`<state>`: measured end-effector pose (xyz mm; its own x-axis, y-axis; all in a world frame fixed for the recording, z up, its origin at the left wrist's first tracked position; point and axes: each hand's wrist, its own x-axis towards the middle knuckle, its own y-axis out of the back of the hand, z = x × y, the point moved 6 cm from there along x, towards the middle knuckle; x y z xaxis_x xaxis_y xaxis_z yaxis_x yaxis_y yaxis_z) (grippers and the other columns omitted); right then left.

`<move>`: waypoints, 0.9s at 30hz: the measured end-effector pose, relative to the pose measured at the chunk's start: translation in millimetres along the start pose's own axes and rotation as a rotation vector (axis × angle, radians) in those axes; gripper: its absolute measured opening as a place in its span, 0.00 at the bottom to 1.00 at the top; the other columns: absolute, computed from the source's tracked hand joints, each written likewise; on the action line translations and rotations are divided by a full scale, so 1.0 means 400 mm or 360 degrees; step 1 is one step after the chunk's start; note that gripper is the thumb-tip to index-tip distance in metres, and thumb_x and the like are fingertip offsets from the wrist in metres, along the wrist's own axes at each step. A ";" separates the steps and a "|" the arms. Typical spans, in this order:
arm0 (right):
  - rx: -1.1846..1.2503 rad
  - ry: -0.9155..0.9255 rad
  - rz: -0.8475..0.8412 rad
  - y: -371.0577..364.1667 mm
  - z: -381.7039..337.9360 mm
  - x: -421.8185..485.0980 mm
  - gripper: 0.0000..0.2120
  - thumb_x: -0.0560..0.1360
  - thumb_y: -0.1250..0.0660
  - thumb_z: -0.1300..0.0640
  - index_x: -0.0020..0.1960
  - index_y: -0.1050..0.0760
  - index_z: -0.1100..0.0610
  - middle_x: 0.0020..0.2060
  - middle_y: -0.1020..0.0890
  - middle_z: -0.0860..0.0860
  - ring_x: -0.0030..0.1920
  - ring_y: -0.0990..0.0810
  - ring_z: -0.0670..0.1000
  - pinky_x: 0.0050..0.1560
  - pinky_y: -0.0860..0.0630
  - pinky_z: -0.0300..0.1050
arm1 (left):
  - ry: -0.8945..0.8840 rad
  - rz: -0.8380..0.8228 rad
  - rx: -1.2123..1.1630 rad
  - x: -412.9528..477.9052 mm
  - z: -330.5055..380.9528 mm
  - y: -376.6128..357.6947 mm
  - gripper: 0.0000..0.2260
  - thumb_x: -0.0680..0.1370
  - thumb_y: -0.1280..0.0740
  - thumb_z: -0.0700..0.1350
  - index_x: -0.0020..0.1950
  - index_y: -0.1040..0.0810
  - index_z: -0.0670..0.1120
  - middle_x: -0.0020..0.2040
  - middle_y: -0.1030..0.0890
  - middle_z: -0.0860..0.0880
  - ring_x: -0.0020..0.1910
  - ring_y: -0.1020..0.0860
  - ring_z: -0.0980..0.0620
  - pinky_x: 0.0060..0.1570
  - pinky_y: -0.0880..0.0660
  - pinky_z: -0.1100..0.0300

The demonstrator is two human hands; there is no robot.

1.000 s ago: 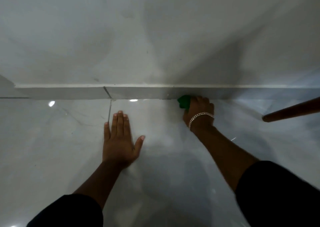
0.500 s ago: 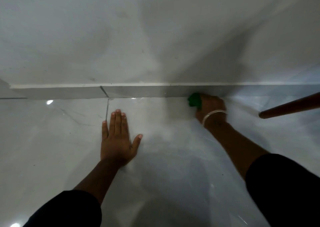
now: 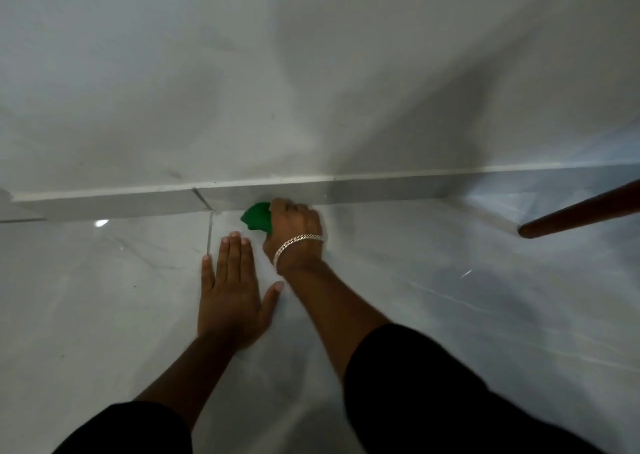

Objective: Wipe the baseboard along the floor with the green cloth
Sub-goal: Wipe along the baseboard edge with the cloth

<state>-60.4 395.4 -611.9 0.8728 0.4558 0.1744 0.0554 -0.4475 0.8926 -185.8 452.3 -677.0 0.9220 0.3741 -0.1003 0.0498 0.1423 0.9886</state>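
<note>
A grey tiled baseboard [image 3: 138, 202] with a white top edge runs along the foot of the wall. My right hand [image 3: 294, 226], with a silver bracelet on the wrist, is closed around a bunched green cloth [image 3: 257, 218] and holds it against the baseboard's lower edge, just right of a tile joint. The cloth sticks out to the left of my fingers. My left hand [image 3: 230, 291] lies flat on the glossy floor, fingers spread, directly below the cloth and close to my right wrist.
A brown wooden pole or furniture leg [image 3: 581, 216] slants in from the right edge, its end near the floor. The glossy marble-look floor [image 3: 450, 297] has a grout line [image 3: 209, 232] left of my hands. A plain pale wall [image 3: 311, 72] rises above.
My right hand first slid the cloth rightwards along the baseboard, then back left to near the tile joint, close above my left hand. My left hand stayed planted on the floor.
</note>
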 end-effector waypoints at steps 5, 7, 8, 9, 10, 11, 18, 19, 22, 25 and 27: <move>-0.0170 -0.0146 0.0106 0.135 0.302 -0.002 0.16 0.54 0.26 0.65 0.42 0.20 0.60 0.29 0.18 0.62 0.30 0.19 0.64 0.32 0.22 0.50 | 0.0023 0.0016 -0.0049 -0.002 0.004 0.012 0.41 0.76 0.53 0.67 0.79 0.52 0.40 0.82 0.50 0.41 0.81 0.54 0.44 0.78 0.51 0.40; -0.0157 -0.0394 0.0113 0.184 0.422 -0.011 0.16 0.59 0.27 0.64 0.47 0.21 0.61 0.35 0.17 0.64 0.37 0.18 0.66 0.39 0.20 0.55 | 0.0020 0.0007 -0.0048 -0.004 0.003 0.011 0.40 0.76 0.51 0.66 0.79 0.52 0.40 0.81 0.50 0.41 0.81 0.53 0.44 0.78 0.51 0.39; -0.0156 -0.0552 0.0072 0.199 0.459 -0.015 0.16 0.62 0.27 0.63 0.50 0.21 0.61 0.39 0.16 0.64 0.42 0.18 0.66 0.44 0.20 0.56 | 0.0017 0.0003 -0.0043 -0.004 0.004 0.010 0.40 0.76 0.51 0.66 0.79 0.52 0.40 0.81 0.50 0.40 0.81 0.53 0.44 0.78 0.51 0.39; -0.0141 -0.0728 0.0047 0.202 0.477 -0.014 0.16 0.65 0.28 0.61 0.53 0.22 0.60 0.42 0.16 0.63 0.46 0.19 0.65 0.48 0.21 0.56 | 0.0016 0.0002 -0.0039 -0.002 0.004 0.010 0.40 0.76 0.50 0.66 0.79 0.52 0.39 0.81 0.49 0.40 0.81 0.53 0.43 0.77 0.51 0.39; -0.0116 -0.0865 0.0053 0.195 0.473 -0.008 0.15 0.67 0.29 0.59 0.53 0.23 0.59 0.45 0.16 0.62 0.48 0.19 0.64 0.50 0.22 0.54 | 0.0015 0.0001 -0.0040 0.000 0.004 0.012 0.40 0.76 0.50 0.65 0.79 0.51 0.39 0.81 0.49 0.39 0.81 0.53 0.43 0.77 0.51 0.39; -0.0105 -0.0966 0.0055 0.178 0.451 -0.003 0.14 0.69 0.30 0.58 0.53 0.23 0.59 0.46 0.16 0.61 0.49 0.19 0.63 0.51 0.24 0.53 | 0.0006 -0.0002 -0.0038 0.000 0.007 0.014 0.40 0.76 0.50 0.65 0.79 0.51 0.39 0.81 0.49 0.39 0.81 0.52 0.42 0.77 0.51 0.38; -0.0074 -0.0541 -0.0284 -0.031 0.033 0.013 0.10 0.70 0.34 0.55 0.50 0.22 0.57 0.48 0.17 0.57 0.50 0.20 0.59 0.51 0.28 0.49 | -0.0081 -0.0021 0.0052 -0.001 0.010 0.010 0.39 0.76 0.53 0.65 0.78 0.46 0.38 0.80 0.45 0.36 0.80 0.49 0.38 0.76 0.50 0.37; -0.0051 -0.0376 -0.0411 -0.050 -0.036 0.011 0.11 0.70 0.32 0.53 0.50 0.23 0.56 0.48 0.18 0.57 0.51 0.20 0.59 0.53 0.28 0.50 | -0.0139 -0.0023 0.0071 -0.002 0.010 0.008 0.39 0.76 0.55 0.66 0.78 0.45 0.39 0.79 0.43 0.35 0.79 0.47 0.37 0.76 0.51 0.37; -0.0061 -0.0091 -0.0562 -0.052 -0.114 0.025 0.12 0.71 0.30 0.50 0.50 0.22 0.56 0.49 0.17 0.56 0.51 0.19 0.59 0.53 0.27 0.50 | -0.0207 -0.0004 0.0095 0.000 0.011 0.009 0.39 0.77 0.58 0.67 0.77 0.44 0.41 0.77 0.38 0.34 0.78 0.43 0.35 0.75 0.50 0.39; -0.0110 0.0038 -0.0476 -0.012 -0.027 0.028 0.11 0.71 0.32 0.54 0.52 0.21 0.54 0.47 0.15 0.54 0.49 0.17 0.58 0.51 0.25 0.48 | -0.0028 -0.0031 0.0044 0.002 0.006 0.008 0.41 0.76 0.57 0.67 0.79 0.50 0.39 0.81 0.49 0.38 0.80 0.52 0.41 0.78 0.53 0.39; -0.0167 -0.0005 -0.0371 0.021 0.092 0.025 0.13 0.69 0.33 0.56 0.53 0.20 0.51 0.46 0.15 0.52 0.47 0.17 0.57 0.50 0.24 0.47 | 0.0021 -0.0013 0.0000 0.002 0.008 0.014 0.41 0.76 0.55 0.68 0.79 0.53 0.40 0.81 0.51 0.40 0.81 0.54 0.43 0.78 0.52 0.40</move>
<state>-33.2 367.7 -618.1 0.8440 0.5347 -0.0425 0.2048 -0.2480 0.9469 -183.5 450.5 -671.3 0.9163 0.3850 -0.1101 0.0575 0.1455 0.9877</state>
